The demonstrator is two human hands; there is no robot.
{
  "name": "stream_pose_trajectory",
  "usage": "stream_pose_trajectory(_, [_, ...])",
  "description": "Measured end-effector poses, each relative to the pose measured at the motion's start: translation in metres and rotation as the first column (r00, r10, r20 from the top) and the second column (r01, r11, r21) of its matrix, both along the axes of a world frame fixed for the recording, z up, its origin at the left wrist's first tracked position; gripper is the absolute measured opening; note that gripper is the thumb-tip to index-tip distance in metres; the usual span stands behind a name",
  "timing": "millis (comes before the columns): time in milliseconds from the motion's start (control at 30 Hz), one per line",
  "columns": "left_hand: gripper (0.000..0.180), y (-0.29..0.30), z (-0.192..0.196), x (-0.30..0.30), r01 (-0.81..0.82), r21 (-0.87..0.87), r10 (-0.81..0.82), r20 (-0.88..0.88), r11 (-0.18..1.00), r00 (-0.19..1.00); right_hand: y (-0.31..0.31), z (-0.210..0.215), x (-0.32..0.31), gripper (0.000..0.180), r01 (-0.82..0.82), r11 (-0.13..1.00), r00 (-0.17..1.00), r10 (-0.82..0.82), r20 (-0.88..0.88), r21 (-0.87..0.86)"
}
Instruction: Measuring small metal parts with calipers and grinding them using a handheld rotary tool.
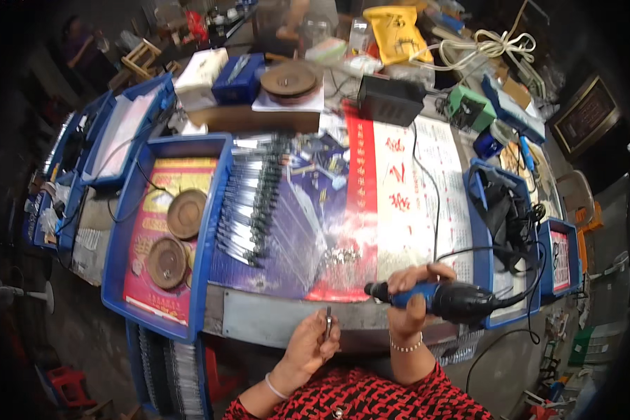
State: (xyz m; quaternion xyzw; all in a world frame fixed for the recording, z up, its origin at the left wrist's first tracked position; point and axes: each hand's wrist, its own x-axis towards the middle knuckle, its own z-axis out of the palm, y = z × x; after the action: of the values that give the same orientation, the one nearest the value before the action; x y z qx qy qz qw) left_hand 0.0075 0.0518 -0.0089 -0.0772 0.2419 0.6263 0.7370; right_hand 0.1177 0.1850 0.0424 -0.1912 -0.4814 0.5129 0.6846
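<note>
In my right hand point(411, 297) is a blue and black electric screwdriver point(437, 297), fingers wrapped round its body. Its black nose points left and its cord leaves the back end to the right. My left hand point(313, 348), lower and nearer to me, is closed on a small dark metal piece point(328, 320) that stands upright between thumb and fingers. The screwdriver's nose and the metal piece are apart. Just beyond my hands, a heap of small shiny metal parts point(341, 259) lies on the sheet-covered table point(392, 241).
Rows of slim metal pieces with dark ends point(248, 203) lie left of centre. A blue tray point(220, 203) farther left holds round brown discs point(168, 262). A black box point(390, 99) stands behind. Another blue tray point(477, 259), with dark cloth and cables, is at right.
</note>
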Motion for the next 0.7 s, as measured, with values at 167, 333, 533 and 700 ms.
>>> stream_pose_trajectory(167, [0.015,0.002,0.002,0.006,-0.013,0.162,0.009,0.022,0.987,1.0,-0.015,0.019,0.015,0.052,0.005,1.0,1.0,-0.005,-0.027,0.003])
stream_pose_trajectory(333, [0.016,0.001,0.007,0.016,-0.062,0.239,0.09,-0.108,0.969,0.99,-0.029,0.034,0.03,0.057,-0.01,1.0,0.997,0.008,-0.075,-0.026])
stream_pose_trajectory(533, [0.018,0.0,0.019,0.025,-0.015,0.15,0.034,-0.123,0.989,0.992,-0.041,0.051,0.029,0.052,0.064,0.998,0.995,-0.062,-0.076,0.029])
stream_pose_trajectory(700, [0.024,-0.011,0.019,0.023,0.074,0.131,-0.062,-0.089,0.989,0.994,-0.049,0.062,0.027,0.052,0.055,0.998,0.993,-0.051,-0.105,0.038])
